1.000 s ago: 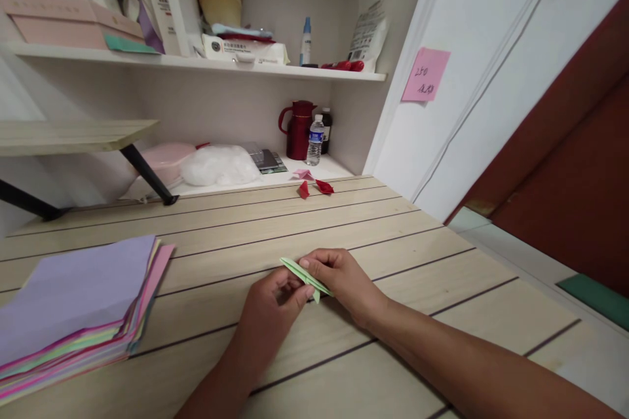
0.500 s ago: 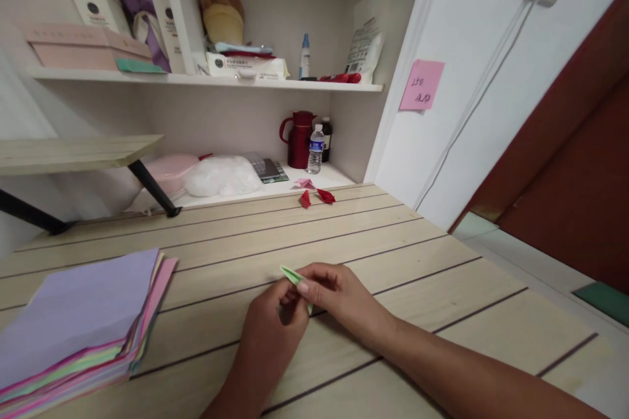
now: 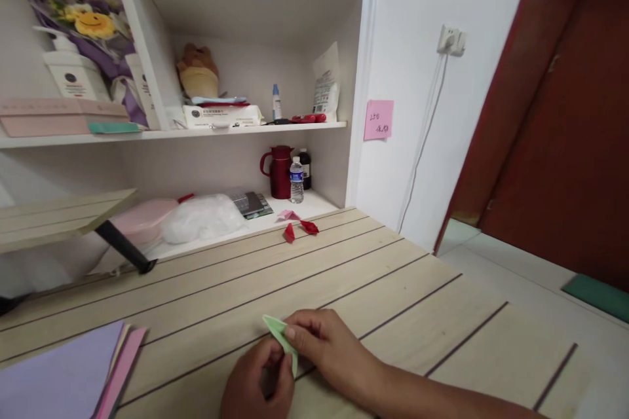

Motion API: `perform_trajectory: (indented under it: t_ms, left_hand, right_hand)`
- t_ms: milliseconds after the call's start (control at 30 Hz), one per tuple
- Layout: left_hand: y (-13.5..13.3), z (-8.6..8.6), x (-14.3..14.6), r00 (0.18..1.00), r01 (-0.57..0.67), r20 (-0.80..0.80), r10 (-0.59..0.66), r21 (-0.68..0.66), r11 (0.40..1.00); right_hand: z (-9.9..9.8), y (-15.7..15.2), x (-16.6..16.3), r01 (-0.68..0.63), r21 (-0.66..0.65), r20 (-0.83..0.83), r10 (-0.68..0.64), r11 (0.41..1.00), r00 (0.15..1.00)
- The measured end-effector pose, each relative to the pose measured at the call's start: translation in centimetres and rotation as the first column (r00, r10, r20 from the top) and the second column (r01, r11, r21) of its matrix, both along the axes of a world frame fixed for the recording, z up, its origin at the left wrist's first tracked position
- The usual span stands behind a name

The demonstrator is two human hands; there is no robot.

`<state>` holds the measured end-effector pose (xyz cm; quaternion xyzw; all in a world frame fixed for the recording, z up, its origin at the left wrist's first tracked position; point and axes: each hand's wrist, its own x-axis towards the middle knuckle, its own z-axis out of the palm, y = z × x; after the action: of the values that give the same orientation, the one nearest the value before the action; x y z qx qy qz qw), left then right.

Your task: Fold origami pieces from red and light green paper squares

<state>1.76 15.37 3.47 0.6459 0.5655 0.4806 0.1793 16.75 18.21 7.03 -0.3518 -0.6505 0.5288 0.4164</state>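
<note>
A small folded piece of light green paper [image 3: 280, 332] is held between both hands, just above the wooden table. My left hand [image 3: 258, 376] is closed, with its thumb and fingers pinching the paper's lower part. From the right, my right hand [image 3: 329, 350] pinches the upper part between thumb and curled fingers. One pointed tip of the paper sticks out at the upper left, and its lower end shows between the two hands. Fingers hide part of the folds.
A stack of coloured paper sheets [image 3: 59, 373] lies at the left. Two folded red paper pieces [image 3: 308, 227] and a pink one [image 3: 287, 215] lie by the table's far edge. Behind stand a red jug [image 3: 281, 173] and a water bottle [image 3: 296, 182] in the shelf unit.
The view has tilted up and turned right, so everything sits lower and further left. The green paper shows more of its face, and both hands still grip it.
</note>
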Motion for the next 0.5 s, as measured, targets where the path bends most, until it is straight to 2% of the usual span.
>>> perform_trajectory:
  t_ms: [133, 300, 500]
  left_hand:
    - [-0.5, 1.4, -0.1, 0.999, 0.032, -0.018, -0.033, -0.059, 0.998]
    - [-0.6, 2.0, -0.2, 0.998, 0.057, 0.007, -0.057, -0.066, 0.996]
    - [-1.1, 3.0, -0.2, 0.986, 0.146, 0.107, -0.13, -0.157, 0.977]
  right_hand:
    - [0.1, -0.1, 0.0, -0.004, -0.021, -0.021, 0.003, 1.0, 1.0]
    - [-0.3, -0.1, -0.1, -0.028, -0.069, -0.033, 0.026, 0.997, 0.999]
    - [-0.5, -0.1, -0.1, 0.028, -0.032, 0.023, -0.027, 0.999, 0.999]
